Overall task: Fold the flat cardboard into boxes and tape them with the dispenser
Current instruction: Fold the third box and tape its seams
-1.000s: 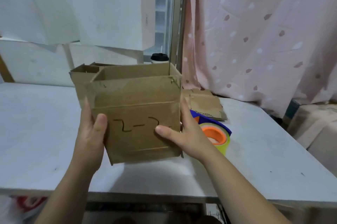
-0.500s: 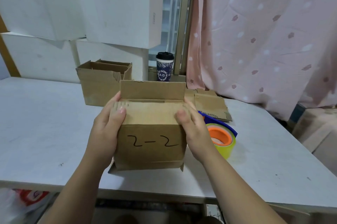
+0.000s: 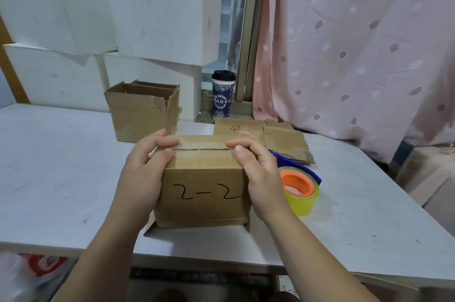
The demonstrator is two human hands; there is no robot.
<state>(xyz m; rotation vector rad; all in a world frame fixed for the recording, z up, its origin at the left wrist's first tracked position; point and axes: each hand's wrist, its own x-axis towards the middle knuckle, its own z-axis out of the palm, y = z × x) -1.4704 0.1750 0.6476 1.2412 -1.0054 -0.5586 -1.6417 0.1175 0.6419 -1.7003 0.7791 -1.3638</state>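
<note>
The box marked 2-2 (image 3: 204, 193) sits near your edge of the tabletop (image 3: 61, 166). Your left hand (image 3: 145, 173) and right hand (image 3: 261, 173) curl their fingers (image 3: 165, 140) over its top flaps (image 3: 202, 161). Press the seam (image 3: 202, 149) tight (no gap), then free the right hand for the tape dispenser (image 3: 299, 186) just beside it.

Box (image 3: 202, 193): matt brown corrugated cardboard, inked "2-2". Table (image 3: 49, 166): white, matt, scuffed. Tape roll (image 3: 301, 193): glossy yellow-green film, orange plastic core. Curtain (image 3: 357, 43): pink printed cloth. Cup (image 3: 222, 95): paper, black plastic lid.
</note>
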